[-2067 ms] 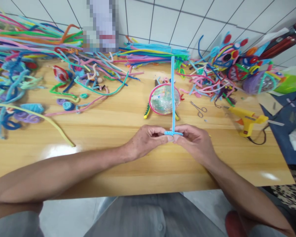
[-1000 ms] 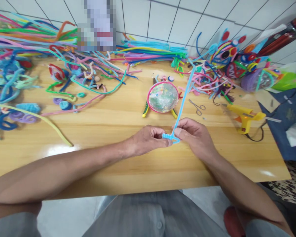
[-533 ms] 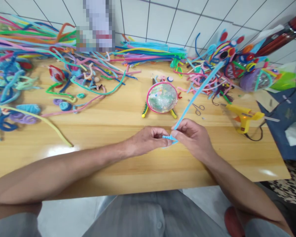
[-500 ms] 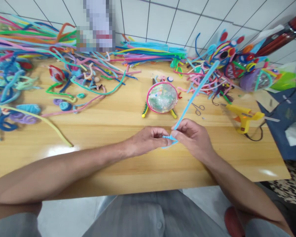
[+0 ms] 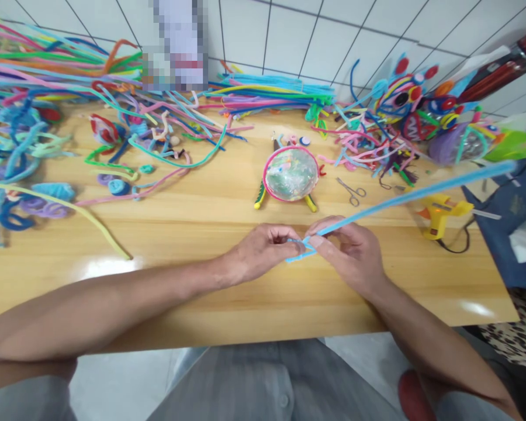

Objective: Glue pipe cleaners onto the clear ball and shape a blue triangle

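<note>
Both hands meet above the front of the table and pinch a light blue pipe cleaner [image 5: 414, 196]. My left hand [image 5: 260, 251] is closed on its coiled, folded end, most of which the fingers hide. My right hand [image 5: 353, 251] grips it close beside, thumb against forefinger. From there the long straight part runs up and to the right, over the table toward the glue gun. Behind the hands stands a clear rounded plastic piece with a pink rim [image 5: 290, 173], resting over green-and-yellow-handled pliers [image 5: 259, 196].
Scissors [image 5: 353, 190] and a yellow glue gun [image 5: 440, 215] lie to the right. Loose pipe cleaners [image 5: 26, 140] cover the left side, with a bundle [image 5: 272, 96] along the tiled wall. Decorated figures [image 5: 398, 96] stand at the back right. A yellow pipe cleaner [image 5: 96, 231] reaches toward my left forearm.
The pipe cleaner's long free end has swung down to the right, from steeply raised to nearly level. My right hand has turned slightly with it; my left hand stays almost still.
</note>
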The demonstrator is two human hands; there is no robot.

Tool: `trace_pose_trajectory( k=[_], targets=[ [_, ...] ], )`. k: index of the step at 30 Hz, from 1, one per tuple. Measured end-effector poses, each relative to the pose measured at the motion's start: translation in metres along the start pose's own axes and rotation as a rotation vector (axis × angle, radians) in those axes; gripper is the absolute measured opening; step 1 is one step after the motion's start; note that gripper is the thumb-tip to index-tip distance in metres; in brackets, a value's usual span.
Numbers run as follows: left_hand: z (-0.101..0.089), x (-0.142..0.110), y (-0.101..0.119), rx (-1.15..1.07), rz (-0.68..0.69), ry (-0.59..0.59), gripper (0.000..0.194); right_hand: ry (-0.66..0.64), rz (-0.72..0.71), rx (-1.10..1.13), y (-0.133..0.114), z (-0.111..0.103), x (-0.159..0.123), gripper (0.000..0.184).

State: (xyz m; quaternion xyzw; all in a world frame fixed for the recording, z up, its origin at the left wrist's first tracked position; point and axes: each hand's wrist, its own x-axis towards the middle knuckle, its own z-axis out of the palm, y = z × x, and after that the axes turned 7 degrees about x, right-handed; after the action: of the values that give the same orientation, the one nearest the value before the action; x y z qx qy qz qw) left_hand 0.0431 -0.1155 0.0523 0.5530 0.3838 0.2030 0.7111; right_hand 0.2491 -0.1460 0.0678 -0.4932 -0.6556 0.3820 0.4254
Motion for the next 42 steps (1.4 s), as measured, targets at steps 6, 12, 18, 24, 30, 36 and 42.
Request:
trace_pose_trajectory(
  k=[6, 12, 18, 24, 30, 36, 42],
  targets=[
    [0.001, -0.001, 0.003, -0.110, 0.049, 0.099, 0.026, -0.022, -0.292, -0.168, -0.007, 0.002, -0.001, 0.013],
    [-0.003, -0.003, 0.006, -0.169, 0.064, 0.092, 0.030, -0.014, -0.463, -0.324, 0.001, -0.003, -0.002, 0.023],
    [-0.004, -0.002, 0.004, -0.188, 0.055, 0.071, 0.042, -0.001, -0.546, -0.351, 0.005, -0.006, -0.004, 0.035],
    [-0.004, -0.001, -0.001, -0.255, 0.058, 0.027, 0.047, -0.012, -0.547, -0.334, 0.008, -0.006, -0.005, 0.036],
    [-0.004, 0.001, -0.002, -0.278, 0.036, 0.034, 0.049, -0.017, -0.542, -0.366, 0.008, -0.009, -0.007, 0.033],
    [-0.009, -0.001, 0.003, -0.291, 0.091, 0.061, 0.039, -0.033, -0.569, -0.358, 0.009, -0.004, -0.003, 0.029],
    [-0.015, -0.010, 0.025, -0.307, 0.194, 0.119, 0.030, -0.235, -0.052, -0.076, -0.016, -0.052, -0.006, 0.028]
  ],
)
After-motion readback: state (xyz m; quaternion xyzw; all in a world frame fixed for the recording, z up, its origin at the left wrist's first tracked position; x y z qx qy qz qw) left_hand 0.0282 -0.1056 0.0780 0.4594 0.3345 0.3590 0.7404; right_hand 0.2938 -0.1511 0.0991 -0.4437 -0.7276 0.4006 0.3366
